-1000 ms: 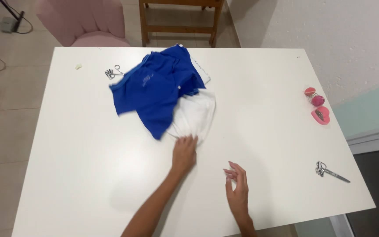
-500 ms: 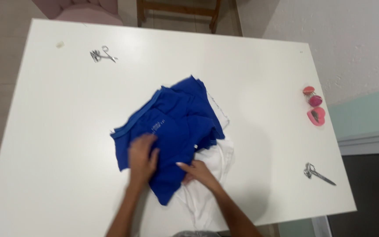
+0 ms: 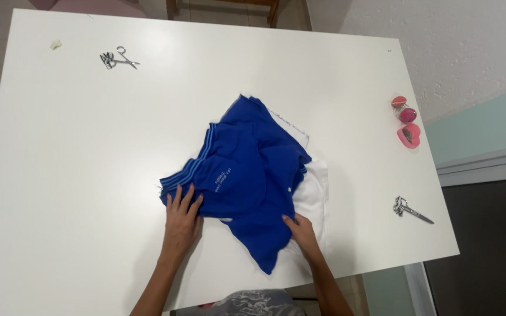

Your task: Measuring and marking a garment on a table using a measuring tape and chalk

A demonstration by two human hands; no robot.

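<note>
Spanning nearly the whole view, the worktop [image 3: 77, 152] is a white, smooth, rectangular slab with a matte surface. A crumpled blue garment [image 3: 247, 175] lies near its centre, toward the near edge; the fabric is soft, creased and bunched, with a striped ribbed band of lighter blue along one hem. A white cloth [image 3: 314, 193] of similar soft weave lies partly under the blue garment's right side, touching it.

The left hand [image 3: 181, 225] lies flat, palm down, fingers spread; its fingertips rest on the striped hem of the blue garment. The grip is open and clamps nothing. The right hand [image 3: 304, 235] also lies palm down, fingers loosely extended, pressing the lower right portion of the blue garment beside the white cloth. It pinches nothing.

Three small pink rounded objects [image 3: 406, 122] sit near the right edge. Metal scissors [image 3: 412, 210] lie near the right edge; a second pair of scissors [image 3: 118, 59] lies at the far left.
</note>
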